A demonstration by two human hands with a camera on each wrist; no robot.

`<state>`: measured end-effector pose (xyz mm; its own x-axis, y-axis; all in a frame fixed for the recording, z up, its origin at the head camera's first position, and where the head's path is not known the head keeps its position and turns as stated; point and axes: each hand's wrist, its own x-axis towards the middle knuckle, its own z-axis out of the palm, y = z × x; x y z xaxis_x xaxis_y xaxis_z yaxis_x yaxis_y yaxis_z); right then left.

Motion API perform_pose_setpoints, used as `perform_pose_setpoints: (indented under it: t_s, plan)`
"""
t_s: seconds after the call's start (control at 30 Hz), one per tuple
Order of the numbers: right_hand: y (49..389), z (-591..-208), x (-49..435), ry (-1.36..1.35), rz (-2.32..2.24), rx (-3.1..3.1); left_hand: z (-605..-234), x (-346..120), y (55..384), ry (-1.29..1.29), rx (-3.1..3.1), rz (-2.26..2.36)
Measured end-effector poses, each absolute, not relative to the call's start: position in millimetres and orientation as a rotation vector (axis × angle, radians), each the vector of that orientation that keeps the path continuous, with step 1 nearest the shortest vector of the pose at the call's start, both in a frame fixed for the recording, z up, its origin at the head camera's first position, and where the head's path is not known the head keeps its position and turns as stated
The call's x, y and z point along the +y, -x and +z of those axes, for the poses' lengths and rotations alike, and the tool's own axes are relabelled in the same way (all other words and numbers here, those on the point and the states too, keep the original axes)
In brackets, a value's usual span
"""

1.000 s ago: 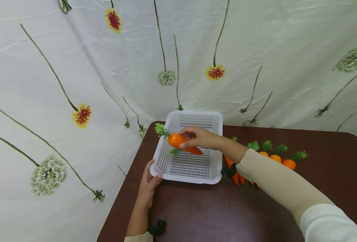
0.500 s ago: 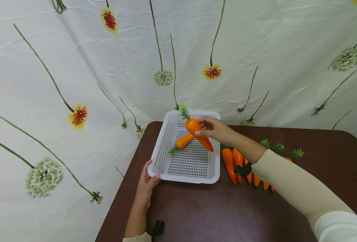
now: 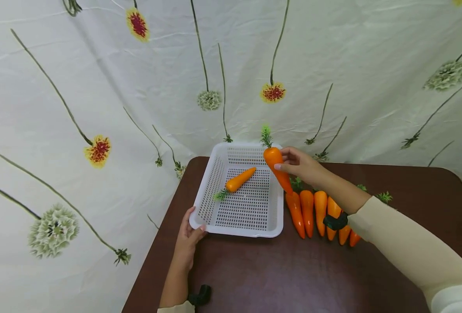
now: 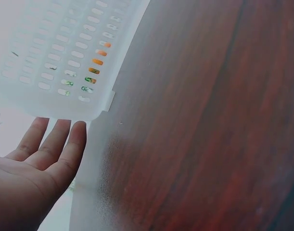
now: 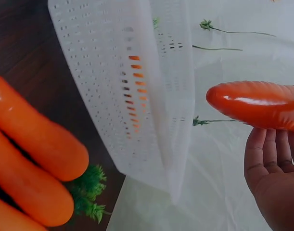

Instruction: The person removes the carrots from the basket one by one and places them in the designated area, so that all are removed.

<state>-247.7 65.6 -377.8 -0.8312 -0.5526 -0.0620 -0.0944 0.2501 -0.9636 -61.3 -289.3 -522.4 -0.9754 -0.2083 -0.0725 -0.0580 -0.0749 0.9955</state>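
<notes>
My right hand (image 3: 302, 165) pinches an orange toy carrot (image 3: 276, 168) by its side, green top upward, over the right rim of a white plastic basket (image 3: 235, 234). In the right wrist view the held carrot (image 5: 257, 101) lies across the fingertips, off the basket's wall. My left hand (image 3: 188, 243) grips the basket's near left corner, thumb at the rim. In the left wrist view its fingers (image 4: 60, 149) touch the basket's edge from below. Inside the basket lies one lighter orange carrot (image 3: 240, 180), its green top toward the left.
Several carrots (image 3: 307, 213) lie side by side on the dark brown table (image 3: 277, 274), just right of the basket. The right forearm covers part of the row. A white flower-print cloth (image 3: 168, 78) hangs behind the table. Dark straps (image 3: 201, 295) sit on the wrists.
My right hand has moved right with its carrot, from the basket's middle to its right rim, and the carrot has turned upright. The carrot in the basket is now uncovered. My left hand keeps its grip.
</notes>
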Motion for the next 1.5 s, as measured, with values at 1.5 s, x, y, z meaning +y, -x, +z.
perform_pose_setpoints:
  t_s: [1.5]
  plan:
    - [183.9,-441.9,248.1,0.116,-1.626,2.393,-523.1,-290.5,63.4,-0.318,-2.126,-2.194]
